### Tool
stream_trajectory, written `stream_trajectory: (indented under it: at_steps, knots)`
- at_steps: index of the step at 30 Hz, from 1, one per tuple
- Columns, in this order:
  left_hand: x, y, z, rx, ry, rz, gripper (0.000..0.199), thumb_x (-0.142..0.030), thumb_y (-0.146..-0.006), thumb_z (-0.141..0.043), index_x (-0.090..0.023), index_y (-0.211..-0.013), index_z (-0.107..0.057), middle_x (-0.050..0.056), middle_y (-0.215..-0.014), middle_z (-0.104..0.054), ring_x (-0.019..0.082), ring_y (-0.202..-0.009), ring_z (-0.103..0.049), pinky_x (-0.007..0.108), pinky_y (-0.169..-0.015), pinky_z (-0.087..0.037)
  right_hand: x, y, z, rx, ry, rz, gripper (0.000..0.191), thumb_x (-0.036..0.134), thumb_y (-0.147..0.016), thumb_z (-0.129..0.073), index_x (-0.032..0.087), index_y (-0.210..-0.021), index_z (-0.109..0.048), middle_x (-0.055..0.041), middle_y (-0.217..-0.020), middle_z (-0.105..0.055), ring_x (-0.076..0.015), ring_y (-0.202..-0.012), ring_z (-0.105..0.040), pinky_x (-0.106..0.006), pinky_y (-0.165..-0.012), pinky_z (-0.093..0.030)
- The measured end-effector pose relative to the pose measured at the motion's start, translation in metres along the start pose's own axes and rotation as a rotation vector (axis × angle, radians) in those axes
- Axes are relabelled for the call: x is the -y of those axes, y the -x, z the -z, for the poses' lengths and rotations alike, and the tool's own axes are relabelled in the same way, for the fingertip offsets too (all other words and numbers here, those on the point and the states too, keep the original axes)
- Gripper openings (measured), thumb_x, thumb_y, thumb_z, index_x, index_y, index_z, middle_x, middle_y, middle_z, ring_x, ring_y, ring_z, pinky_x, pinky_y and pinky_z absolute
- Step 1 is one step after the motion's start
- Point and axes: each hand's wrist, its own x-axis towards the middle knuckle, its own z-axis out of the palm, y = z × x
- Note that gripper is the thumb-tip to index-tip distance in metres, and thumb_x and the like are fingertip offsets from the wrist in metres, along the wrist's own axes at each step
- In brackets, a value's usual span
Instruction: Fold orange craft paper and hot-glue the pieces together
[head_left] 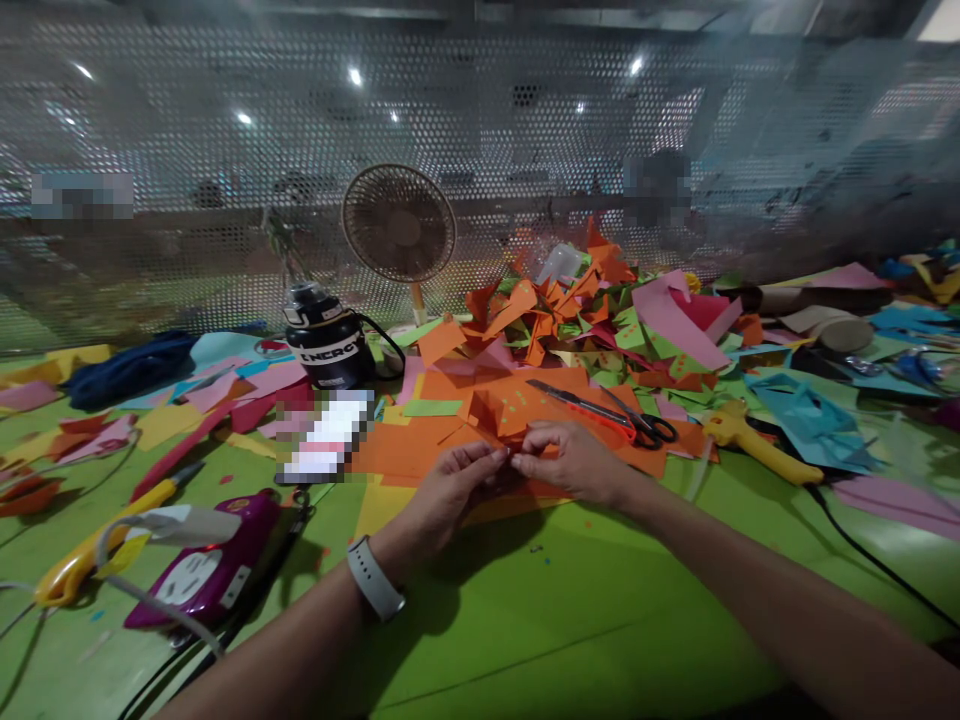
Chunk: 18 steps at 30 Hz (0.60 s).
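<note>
My left hand [459, 492], with a pale watch band on its wrist, is closed, its thumb and forefinger pinched together. Fingertip to fingertip with it, my right hand [570, 462] is also pinched. Between them is a piece of orange paper [484, 410], folded and standing up behind the fingers; its lower part is hidden by them. Under and beyond the hands lie flat orange paper sheets [409, 450] over a yellow one. Scissors [577, 405] with black and orange handles lie on the sheets just past my right hand.
A heap of paper scraps [555, 310] rises behind. To the right lies a yellow glue gun [761, 440] with a cord. On the left are a purple power strip [202, 560], a phone [330, 435] and a dark bottle [330, 340]. A fan [401, 225] stands before a perforated screen.
</note>
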Motion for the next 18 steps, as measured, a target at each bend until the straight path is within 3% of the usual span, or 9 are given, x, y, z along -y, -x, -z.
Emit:
stream_trajectory:
  at_steps: [13, 18]
  knots:
    - [0.0029, 0.0003, -0.0036, -0.030, -0.040, -0.037, 0.022, -0.035, -0.072, -0.077, -0.014, -0.079, -0.074, 0.006, -0.077, -0.074, 0.016, -0.072, -0.067, 0.030, -0.079, -0.050, 0.0000, -0.0011, -0.0011, 0.018, 0.062, 0.037, 0.022, 0.029, -0.081, -0.059, 0.018, -0.063, -0.062, -0.0001, -0.070, -0.060, -0.0149, -0.070, -0.056, -0.028, -0.069, -0.043]
    - [0.0015, 0.0002, -0.0040, -0.059, -0.029, -0.043, 0.020, -0.033, -0.073, -0.076, -0.014, -0.079, -0.073, 0.006, -0.076, -0.074, 0.015, -0.072, -0.067, 0.027, -0.079, -0.050, 0.0023, -0.0007, -0.0007, -0.016, 0.137, 0.056, 0.021, 0.030, -0.079, -0.062, 0.020, -0.060, -0.063, -0.0023, -0.076, -0.067, -0.0201, -0.087, -0.062, -0.034, -0.084, -0.045]
